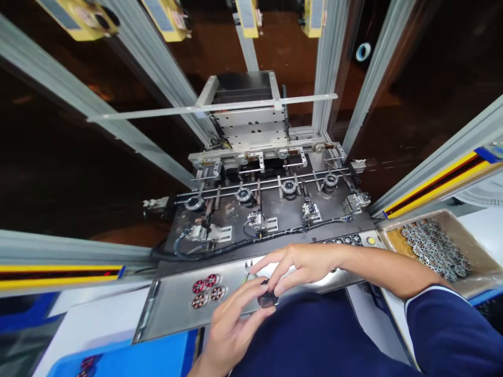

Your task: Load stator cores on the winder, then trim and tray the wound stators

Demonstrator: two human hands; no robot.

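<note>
Dark part [267, 299] between the fingers [248, 294]

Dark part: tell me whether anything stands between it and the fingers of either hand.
Nothing visible does. The left hand holds the dark part directly, and the right hand's fingers are at its upper edge, with no other object seen between.

A small, dark, rounded part [267, 299] is held between the thumb and fingers of the left hand [234, 323], while its upper side is met by fingertips of the right hand [302, 266]. It is partly covered by fingers; finer detail cannot be distinguished.
</note>
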